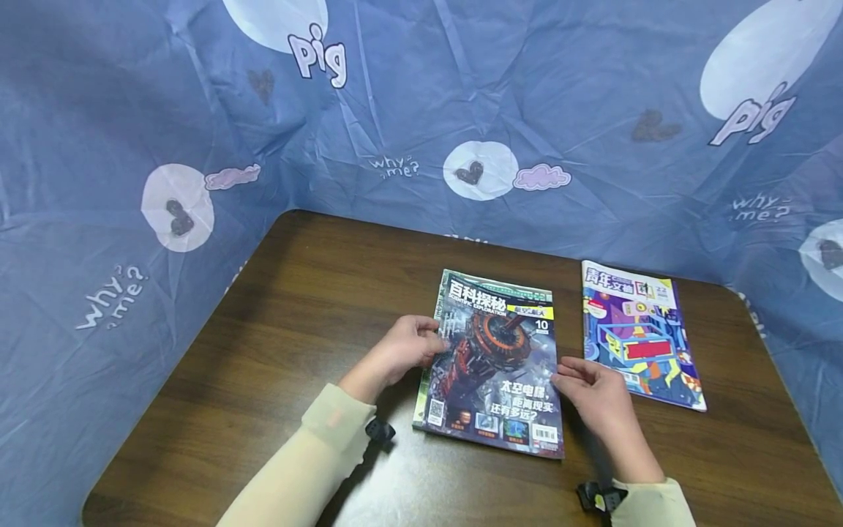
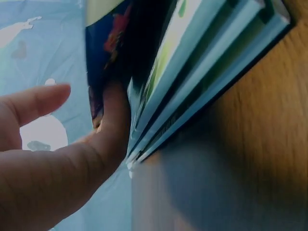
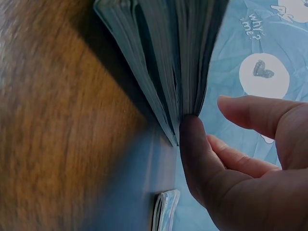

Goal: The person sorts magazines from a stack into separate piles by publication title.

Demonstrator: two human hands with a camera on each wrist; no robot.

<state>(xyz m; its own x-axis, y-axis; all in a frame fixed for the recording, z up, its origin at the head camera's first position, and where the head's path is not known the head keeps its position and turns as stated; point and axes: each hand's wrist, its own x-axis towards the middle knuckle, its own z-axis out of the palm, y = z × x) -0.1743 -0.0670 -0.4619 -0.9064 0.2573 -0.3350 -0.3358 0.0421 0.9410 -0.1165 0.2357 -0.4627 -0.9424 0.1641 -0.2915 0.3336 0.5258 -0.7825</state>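
Note:
A stack of magazines lies on the wooden table, topped by a science magazine (image 1: pixel 500 366) with an orange and black machine on its cover. At its left edge is my left hand (image 1: pixel 408 348). In the left wrist view, one fingertip (image 2: pixel 115 103) touches the edge under the top magazine, while another digit stands apart above it. My right hand (image 1: pixel 596 391) touches the opposite edge. Against the page edges (image 3: pixel 185 62), the right wrist view shows one fingertip, with another digit held apart. Several layers fan slightly apart along both sides.
Right of the stack lies another magazine (image 1: pixel 639 337) with a purple and white cover. The brown table (image 1: pixel 290 322) has rounded far corners. Blue printed cloth (image 1: pixel 408 110) hangs behind and beside it.

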